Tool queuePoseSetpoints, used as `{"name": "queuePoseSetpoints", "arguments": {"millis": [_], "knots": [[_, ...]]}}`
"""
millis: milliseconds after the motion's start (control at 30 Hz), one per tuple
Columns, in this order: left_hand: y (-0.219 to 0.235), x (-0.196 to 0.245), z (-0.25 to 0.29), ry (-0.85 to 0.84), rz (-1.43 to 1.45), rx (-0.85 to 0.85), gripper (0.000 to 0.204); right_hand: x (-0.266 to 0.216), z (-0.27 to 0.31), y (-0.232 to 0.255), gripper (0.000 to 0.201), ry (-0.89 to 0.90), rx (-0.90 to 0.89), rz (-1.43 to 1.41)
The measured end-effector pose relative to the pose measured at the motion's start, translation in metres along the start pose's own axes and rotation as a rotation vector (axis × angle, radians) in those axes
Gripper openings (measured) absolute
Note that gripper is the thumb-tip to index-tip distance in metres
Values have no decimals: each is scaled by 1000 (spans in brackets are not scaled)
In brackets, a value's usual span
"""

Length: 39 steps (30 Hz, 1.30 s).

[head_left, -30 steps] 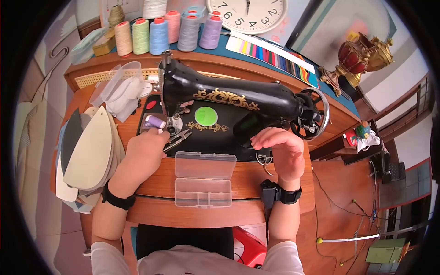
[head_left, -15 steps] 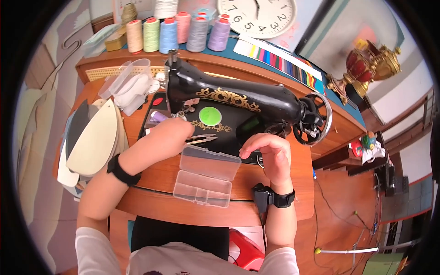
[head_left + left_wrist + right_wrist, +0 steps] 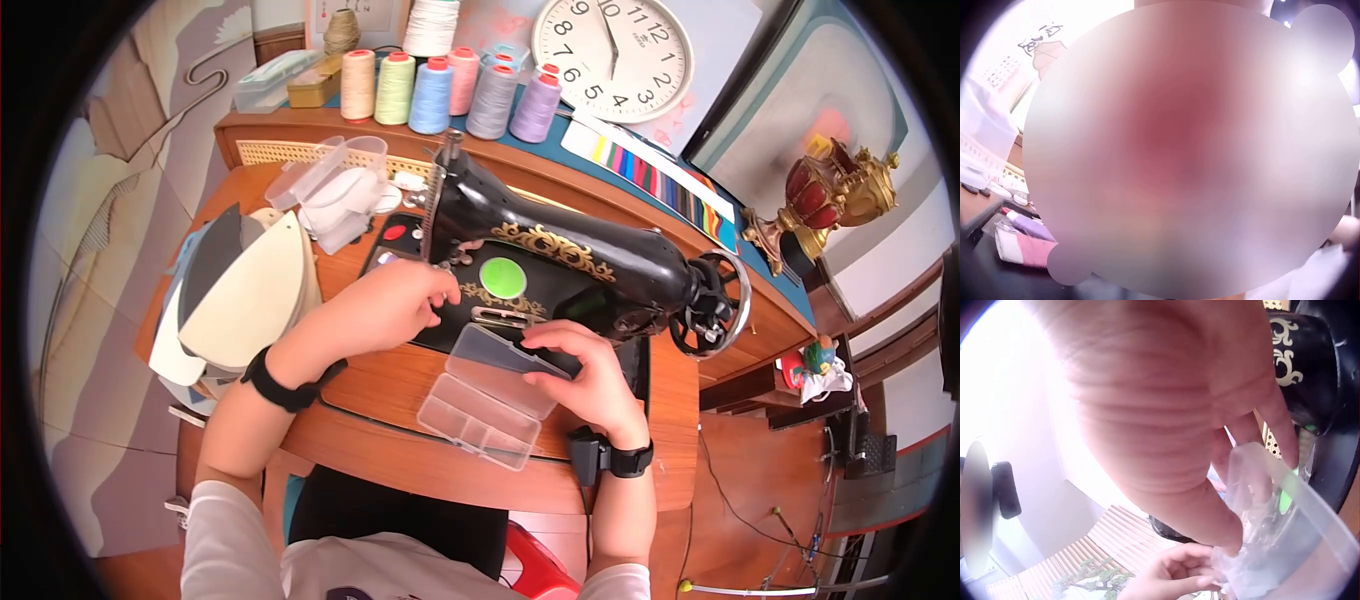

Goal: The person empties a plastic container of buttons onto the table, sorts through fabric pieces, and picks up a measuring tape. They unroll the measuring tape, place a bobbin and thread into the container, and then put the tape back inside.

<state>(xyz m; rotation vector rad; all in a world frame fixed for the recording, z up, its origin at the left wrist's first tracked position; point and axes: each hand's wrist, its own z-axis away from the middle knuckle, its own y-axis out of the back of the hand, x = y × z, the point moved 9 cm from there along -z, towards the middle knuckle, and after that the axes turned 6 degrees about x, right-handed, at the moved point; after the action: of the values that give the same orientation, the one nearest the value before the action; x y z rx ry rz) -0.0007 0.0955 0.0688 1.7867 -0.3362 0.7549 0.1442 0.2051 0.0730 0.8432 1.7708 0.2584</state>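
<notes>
On the black machine bed, my left hand (image 3: 385, 305) hovers near the needle end of the sewing machine (image 3: 570, 240), fingers loosely curled with nothing visible in them. Thread snips (image 3: 502, 317) lie just right of its fingertips. My right hand (image 3: 590, 385) grips the lid edge of a hinged clear plastic box (image 3: 485, 425). In the right wrist view the thumb is on one side of that lid (image 3: 1322, 506), with fingers showing behind it. A purple thread spool (image 3: 1025, 222) lies beside a pink-and-white piece (image 3: 1022, 248). Heavy blur covers most of the left wrist view.
Fabric or card pieces (image 3: 250, 300) are stacked at the table's left. Behind them stands another open plastic box (image 3: 340, 200) with white contents. Thread cones (image 3: 430, 95), a colour card (image 3: 650, 170) and a clock (image 3: 613, 55) line the back shelf.
My left hand has moved rightward from the needle area, and the snips now lie farther right, apart from it. The right hand has come in to grip the box lid. The head view has shifted.
</notes>
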Motion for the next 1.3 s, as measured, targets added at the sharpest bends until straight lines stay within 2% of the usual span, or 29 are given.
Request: {"name": "queuePoseSetpoints", "arguments": {"millis": [33, 100, 200, 267, 300, 400, 500, 600, 667, 700, 767, 833, 933, 967, 1033, 1100, 1167, 1233, 1300], "knots": [[7, 1, 9, 32, 42, -6, 20, 0, 0, -1, 35, 9, 1, -11], [19, 0, 22, 56, 34, -20, 20, 20, 4, -7, 34, -192, -31, -28], [34, -4, 33, 54, 75, 53, 19, 24, 6, -10, 30, -180, 7, -85], [50, -8, 39, 132, 32, 201, 20, 21, 5, -10, 26, -191, 21, -119], [53, -9, 40, 128, 34, 211, 20, 21, 4, -11, 26, -184, 18, -110], [68, -20, 46, 170, -90, 328, 19, 28, 5, -15, 25, -227, 1, -132], [68, -32, 48, 207, 11, 316, 17, 28, 4, -16, 25, -202, -17, -109], [66, -42, 52, 187, 63, 349, 16, 16, 0, 0, 28, -121, 92, -105], [73, -43, 54, 153, 198, 435, 13, 5, 0, 11, 26, -93, 154, -196], [74, -41, 54, 152, 204, 433, 13, 0, 0, 15, 26, -97, 154, -191], [84, -40, 58, 183, 164, 536, 11, -17, 0, 18, 26, -30, 120, -213], [87, -38, 60, 163, 127, 564, 11, -33, -4, 18, 20, -37, 110, -30], [95, -34, 62, 142, 90, 613, 13, -75, -27, 0, 16, 12, -15, 178], [99, -34, 64, 148, 89, 637, 13, -86, -37, -5, 16, 6, -6, 177], [97, -34, 65, 122, 75, 634, 14, -107, -53, -40, 16, 92, -222, 354], [99, -33, 65, 90, 50, 629, 14, -112, -69, -69, 10, 47, -248, 374], [96, -38, 63, 132, 54, 590, 14, -104, -76, -112, 8, 87, -447, 679], [93, -41, 63, 155, 62, 560, 13, -87, -83, -146, 9, 16, -535, 806], [81, -47, 61, 206, -54, 429, 10, -73, -88, -170, 15, -75, -636, 895]]}}
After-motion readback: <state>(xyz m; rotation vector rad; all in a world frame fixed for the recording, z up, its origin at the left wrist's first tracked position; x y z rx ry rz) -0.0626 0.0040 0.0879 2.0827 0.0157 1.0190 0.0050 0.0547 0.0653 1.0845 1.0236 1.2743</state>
